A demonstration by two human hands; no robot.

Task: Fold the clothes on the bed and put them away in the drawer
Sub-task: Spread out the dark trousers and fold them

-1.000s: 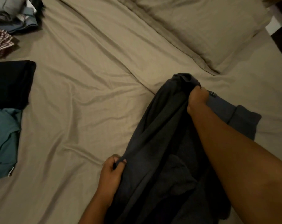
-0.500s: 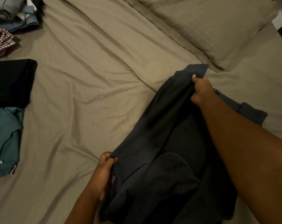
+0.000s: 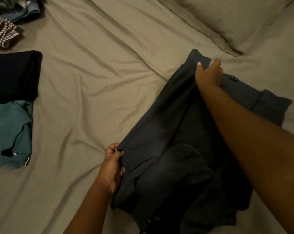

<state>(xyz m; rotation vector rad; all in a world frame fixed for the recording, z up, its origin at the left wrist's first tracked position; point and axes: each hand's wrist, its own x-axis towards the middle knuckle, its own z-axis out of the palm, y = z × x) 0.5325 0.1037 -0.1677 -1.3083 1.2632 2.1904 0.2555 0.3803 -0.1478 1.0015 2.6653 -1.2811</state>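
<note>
A dark grey garment (image 3: 161, 132) lies bunched on the tan bed sheet (image 3: 92, 85) at the lower right. My left hand (image 3: 113, 168) pinches its near edge between thumb and fingers. My right hand (image 3: 208, 73) grips the far end of the same edge, and the fabric runs taut between the two hands. A cuffed part of the garment (image 3: 267, 105) lies flat to the right, behind my right forearm. The lower folds are crumpled under my right arm.
A folded black garment (image 3: 14, 75) and a teal garment (image 3: 9, 132) lie at the left edge. A checked cloth (image 3: 2, 32) and a heap of blue-grey clothes (image 3: 19, 9) sit at the top left. A tan pillow (image 3: 227, 21) lies at the top right.
My right hand has carried the far end of the garment up and away from me. My left hand has drawn the near edge to the left, so the fabric is stretched out longer.
</note>
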